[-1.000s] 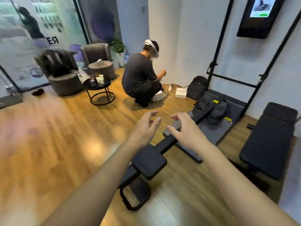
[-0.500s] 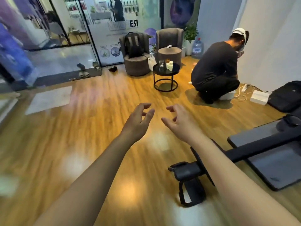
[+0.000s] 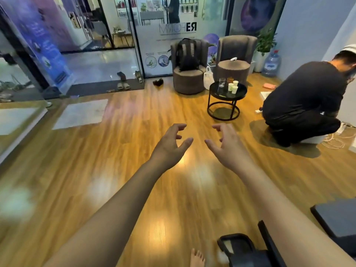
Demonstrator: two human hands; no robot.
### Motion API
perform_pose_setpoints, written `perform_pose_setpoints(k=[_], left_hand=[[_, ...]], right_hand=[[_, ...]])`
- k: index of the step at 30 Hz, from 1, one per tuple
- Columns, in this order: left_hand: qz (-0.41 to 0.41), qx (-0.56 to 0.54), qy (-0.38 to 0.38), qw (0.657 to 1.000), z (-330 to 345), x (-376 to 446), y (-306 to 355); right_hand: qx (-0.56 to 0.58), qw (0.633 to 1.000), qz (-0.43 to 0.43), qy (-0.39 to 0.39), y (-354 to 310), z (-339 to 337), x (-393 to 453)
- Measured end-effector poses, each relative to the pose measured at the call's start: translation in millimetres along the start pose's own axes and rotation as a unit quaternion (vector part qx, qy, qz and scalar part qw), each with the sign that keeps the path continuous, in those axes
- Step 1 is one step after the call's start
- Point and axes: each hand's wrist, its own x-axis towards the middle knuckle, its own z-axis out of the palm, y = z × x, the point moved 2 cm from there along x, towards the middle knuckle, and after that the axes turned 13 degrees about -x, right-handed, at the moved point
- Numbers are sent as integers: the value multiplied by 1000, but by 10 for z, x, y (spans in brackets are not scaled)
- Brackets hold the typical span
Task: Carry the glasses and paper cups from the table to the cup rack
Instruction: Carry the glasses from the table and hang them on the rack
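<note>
Both the left hand [image 3: 169, 145] and right hand [image 3: 229, 146] hang empty with fingers loosely spread, while the glasses [image 3: 222, 84] and paper cups [image 3: 233, 87] stand on the round table [image 3: 215, 93], well ahead and rightward, nearer the right hand.

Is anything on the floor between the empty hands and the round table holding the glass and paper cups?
Nothing visible: bare wood floor runs from the left hand and right hand to the round table. A crouching person sits right of that path.
</note>
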Motion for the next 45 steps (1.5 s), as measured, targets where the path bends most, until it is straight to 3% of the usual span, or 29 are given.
perform_pose_setpoints(k=[12,29,37,45], left_hand=[[14,110,-67,992,631,2536,-369],[48,106,-135,984,979,6794,-1245],[29,100,-155,982,1110,8240,-1612],[-7,116,-168,979,1535,9943,-1961]], right_hand=[[-12,999,17,-35,901,269,2113],[7,995,94,-44,1675,1137,5889],[36,989,130,-54,2066,1674,7283],[67,982,161,-67,2859,2279,8825]])
